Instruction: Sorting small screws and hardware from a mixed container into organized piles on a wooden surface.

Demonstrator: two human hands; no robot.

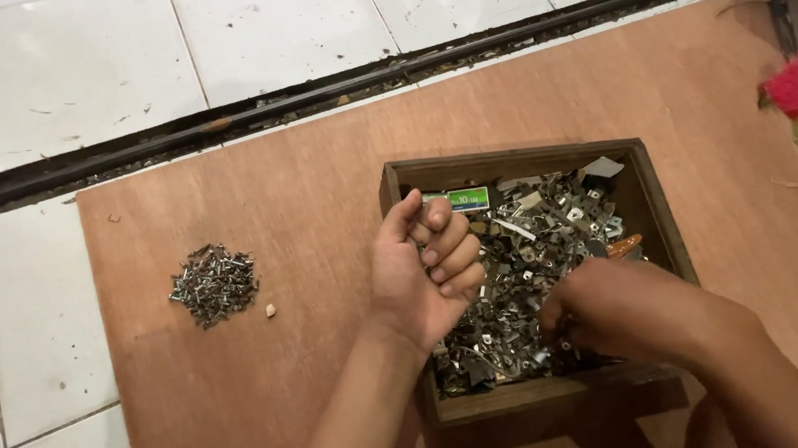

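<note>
The right hand is down in the metal bits, its fingertips pressed together among the pieces at the near edge of the heap; whether they have caught one piece cannot be told, since the fingers are buried and a little blurred. Just to its left, the left hand is held palm-up over the near left part of the same heap, fingers curled in towards the palm in a loose fist; what lies inside the curl is hidden.

Both hands are above or in a shallow wooden box, which holds the bits: small brackets, plates and scraps of grey metal, filling it almost wall to wall. Beyond the left hand's fingertips, at the far wall, lies a small green and white packet. Past the right hand, by the right wall, an orange piece shows.

The box stands on a brown board. Well out to the left of the left hand, on that board, sits a small pile of screws. The board lies on a white tiled floor.
</note>
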